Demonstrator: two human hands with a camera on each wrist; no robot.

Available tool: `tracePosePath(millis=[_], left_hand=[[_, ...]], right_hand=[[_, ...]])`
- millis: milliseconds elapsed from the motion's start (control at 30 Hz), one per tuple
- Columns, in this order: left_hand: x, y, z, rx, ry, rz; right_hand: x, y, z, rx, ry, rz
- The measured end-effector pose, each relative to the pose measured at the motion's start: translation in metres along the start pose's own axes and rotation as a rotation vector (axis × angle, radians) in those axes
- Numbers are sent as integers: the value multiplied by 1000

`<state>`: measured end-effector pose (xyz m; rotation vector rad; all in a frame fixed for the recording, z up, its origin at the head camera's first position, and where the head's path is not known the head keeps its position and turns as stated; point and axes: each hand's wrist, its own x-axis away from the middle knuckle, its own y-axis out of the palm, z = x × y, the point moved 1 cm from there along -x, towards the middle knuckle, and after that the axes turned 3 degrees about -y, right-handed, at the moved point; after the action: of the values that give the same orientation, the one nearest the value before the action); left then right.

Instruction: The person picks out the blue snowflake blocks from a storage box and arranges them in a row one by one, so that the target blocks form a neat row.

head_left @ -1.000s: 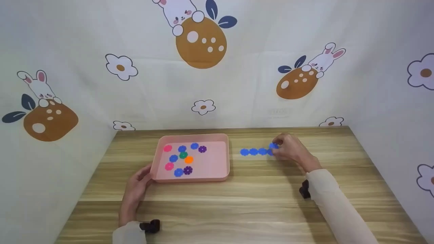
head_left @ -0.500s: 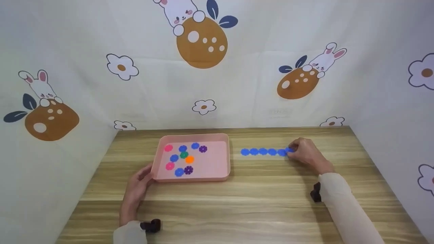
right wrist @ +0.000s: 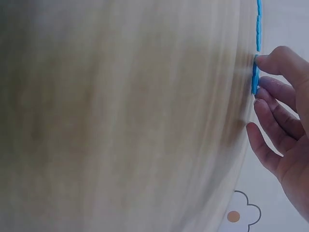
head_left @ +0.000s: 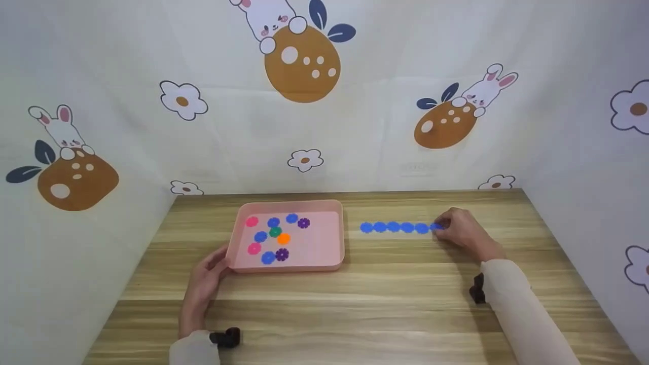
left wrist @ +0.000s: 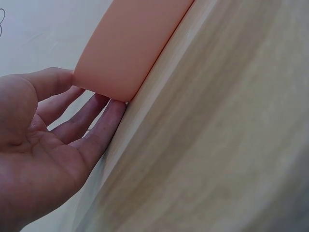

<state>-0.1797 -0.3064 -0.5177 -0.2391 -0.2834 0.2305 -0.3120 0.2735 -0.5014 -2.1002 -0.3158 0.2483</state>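
Several blue snowflake-shaped plastic discs [head_left: 394, 227] form a straight row on the table, right of the pink tray. My right hand [head_left: 464, 233] pinches the blue disc [right wrist: 255, 75] at the row's right end between thumb and fingertips, low at the tabletop. The other fingers spread loosely below it in the right wrist view. My left hand [head_left: 204, 281] holds the near left corner of the pink tray [head_left: 324, 267]. In the left wrist view its thumb meets the tray's upper edge while the fingers reach to the lower edge.
Inside the tray lie loose discs, among them a green disc [head_left: 275, 231], an orange disc [head_left: 283, 239], pink ones and purple ones. The wood-grain table [head_left: 355, 314] ends at a printed cloth backdrop [head_left: 355, 126] behind and at both sides.
My right hand has moved to the right along the row and lowered a blue disc onto the row's right end. The left hand and tray stay where they were.
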Motion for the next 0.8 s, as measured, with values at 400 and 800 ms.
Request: tracePosePath(millis=[400, 800], left_hand=[[0, 2, -1, -11, -26, 2], [2, 0, 1, 34, -15, -13]], right_hand=[[-19, -11, -59, -166, -74, 88], [-51, 9, -171, -364, -282, 108]])
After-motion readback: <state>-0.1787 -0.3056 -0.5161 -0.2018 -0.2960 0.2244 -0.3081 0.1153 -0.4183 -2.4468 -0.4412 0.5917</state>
